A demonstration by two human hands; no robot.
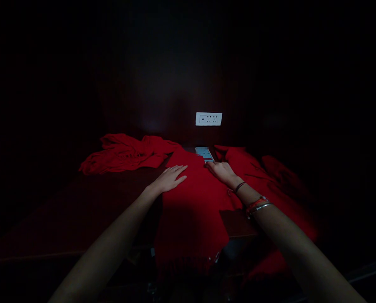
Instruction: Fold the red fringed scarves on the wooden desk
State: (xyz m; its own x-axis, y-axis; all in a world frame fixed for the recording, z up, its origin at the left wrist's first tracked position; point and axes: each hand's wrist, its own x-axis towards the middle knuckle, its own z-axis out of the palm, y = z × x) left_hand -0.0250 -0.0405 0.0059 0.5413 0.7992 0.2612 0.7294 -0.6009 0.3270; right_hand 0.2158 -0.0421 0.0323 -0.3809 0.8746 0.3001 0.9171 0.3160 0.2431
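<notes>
- Dim room, table [112,202] dark and low in detail; light falls mostly on the middle. Outer parts too dark to read.
- Nearest: fringe [184,265] of a red scarf [194,206], hanging past the table's front edge. A shadow lies across the scarf's near half.
- Scarf position: middle of the table, between the two forearms. Long axis runs from the wearer straight away toward the wall, roughly in line with the view. A flap juts out to the right, below the right wrist.
- Right wrist: dark band [239,186] and, nearer the elbow, a metal bangle [261,206].
- Left hand [171,179]: palm down, laid flat on the scarf's left side, fingers straight, thumb apart. Scarf extends rightward from it. Of the two, this hand sits slightly closer to the wearer.
- Right hand [223,170]: at the scarf's far right corner, fingers curled down; the scarf's main length lies left of it and back toward the wearer. Cannot tell whether fingertips pinch the cloth or only press. This hand is closer to the far right corner.
- Beyond: left heap [134,153] of red cloth, crumpled; right heap [247,166] past the right hand.
- Just past the right fingers: pale-blue flat item [207,154], identity unclear.
- Farthest: white socket [208,119] on the dark wall [162,92].
</notes>
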